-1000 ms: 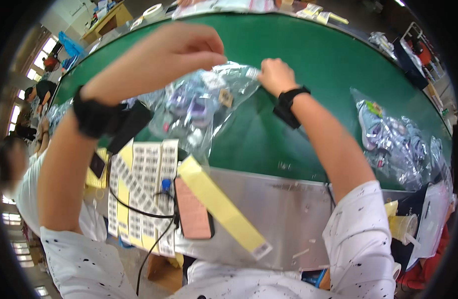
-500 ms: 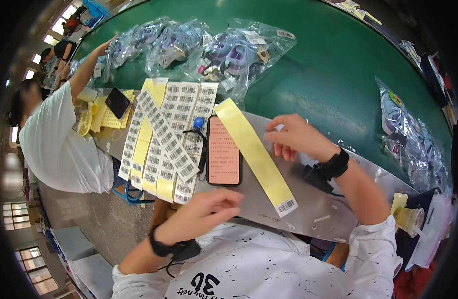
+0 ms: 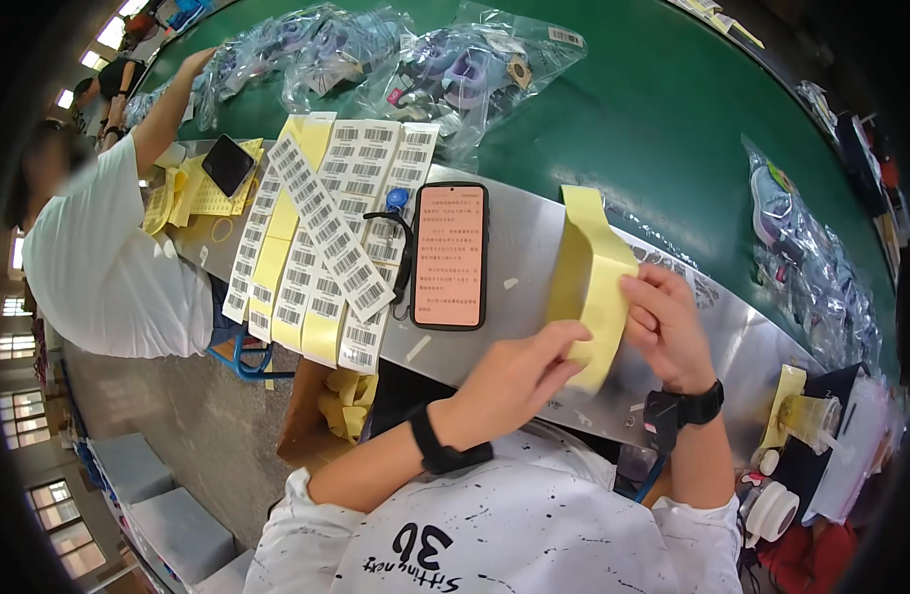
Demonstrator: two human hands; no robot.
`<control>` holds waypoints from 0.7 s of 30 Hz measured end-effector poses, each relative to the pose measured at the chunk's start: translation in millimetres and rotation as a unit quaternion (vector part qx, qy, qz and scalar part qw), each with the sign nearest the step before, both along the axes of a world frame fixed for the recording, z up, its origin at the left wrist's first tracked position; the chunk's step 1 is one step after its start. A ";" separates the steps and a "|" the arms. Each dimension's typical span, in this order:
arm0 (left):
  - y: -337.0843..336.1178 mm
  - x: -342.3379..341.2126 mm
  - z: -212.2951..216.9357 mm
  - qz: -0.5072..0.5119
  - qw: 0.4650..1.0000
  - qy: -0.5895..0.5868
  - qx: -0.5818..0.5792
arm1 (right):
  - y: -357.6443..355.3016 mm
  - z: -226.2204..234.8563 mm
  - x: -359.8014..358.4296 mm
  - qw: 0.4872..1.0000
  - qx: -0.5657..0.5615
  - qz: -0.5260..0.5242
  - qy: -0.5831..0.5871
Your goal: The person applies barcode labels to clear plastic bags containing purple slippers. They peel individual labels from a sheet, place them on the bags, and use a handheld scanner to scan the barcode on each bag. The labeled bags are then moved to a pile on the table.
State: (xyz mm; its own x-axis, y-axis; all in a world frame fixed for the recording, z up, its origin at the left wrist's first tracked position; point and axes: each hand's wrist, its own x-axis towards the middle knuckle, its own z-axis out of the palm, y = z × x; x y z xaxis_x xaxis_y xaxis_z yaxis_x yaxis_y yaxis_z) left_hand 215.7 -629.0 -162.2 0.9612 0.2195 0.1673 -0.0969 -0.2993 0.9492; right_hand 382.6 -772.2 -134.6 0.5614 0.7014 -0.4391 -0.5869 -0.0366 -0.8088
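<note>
Green tabletop edged in metal, with a yellow strip held above the near edge

Along the near edge of a smooth green work surface (image 3: 663, 129), a band of shiny grey sheet metal (image 3: 519, 238) is fitted. Above this band, right of its middle, a bent strip of glossy yellow paper (image 3: 604, 297) is held by both bare hands. Its lower left edge is pinched by the left hand (image 3: 509, 381), the thumb and forefinger closed on the paper. Its right edge is gripped by the right hand (image 3: 673, 327), the thumb and forefinger closed and the other fingers curled in.

To the left of the strip, a black phone with a salmon-coloured screen (image 3: 450, 257) is laid flat on the metal. Farther left, white and yellow sheets of barcode labels (image 3: 306, 252) are spread across the band, reaching past its near edge. Toward the far left corner of the surface, pale blue shoes in clear plastic bags (image 3: 465, 79) are lined up; another clear bag of pale blue shoes (image 3: 807, 257) is placed by the right edge.
</note>
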 end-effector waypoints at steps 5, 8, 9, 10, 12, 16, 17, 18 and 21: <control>-1.7 34.4 7.5 0.008 0.996 0.012 -0.092 | -21.0 4.6 -31.2 0.986 -0.091 -0.038 -0.137; -2.2 44.7 4.5 0.009 0.988 0.027 -0.155 | -29.9 -4.7 -45.9 0.986 -0.094 0.001 -0.137; -2.7 43.9 5.0 0.005 0.984 0.042 -0.175 | -26.3 -5.0 -50.1 0.987 -0.081 -0.036 -0.135; -3.8 45.9 5.7 -0.002 0.979 0.053 -0.196 | -25.8 -6.9 -49.4 0.987 -0.080 -0.048 -0.135; -4.4 43.3 3.7 -0.005 0.983 0.061 -0.176 | -26.7 -13.8 -46.4 0.985 -0.077 -0.072 -0.135; -1.4 37.8 3.6 -0.021 0.986 0.096 -0.134 | -28.1 -11.0 -43.8 0.964 -0.138 -0.020 -0.225; -1.4 37.3 4.1 -0.009 0.988 0.089 -0.128 | -26.6 -11.0 -43.8 0.958 -0.129 -0.031 -0.253; -1.3 36.8 4.5 0.003 0.989 0.083 -0.122 | -24.4 -10.8 -44.3 0.951 -0.119 -0.043 -0.282; -2.0 37.6 3.5 0.049 0.982 0.060 -0.174 | -26.2 -6.0 -40.8 0.949 -0.118 -0.013 -0.292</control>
State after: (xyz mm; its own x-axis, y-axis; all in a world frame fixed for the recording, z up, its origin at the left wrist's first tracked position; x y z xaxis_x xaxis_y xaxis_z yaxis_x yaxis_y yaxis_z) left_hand 253.3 -631.0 -158.7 0.9406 0.3360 -0.0477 0.0355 0.0426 0.9985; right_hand 341.7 -798.5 -140.6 0.7735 0.6047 -0.1899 -0.0433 -0.2485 -0.9677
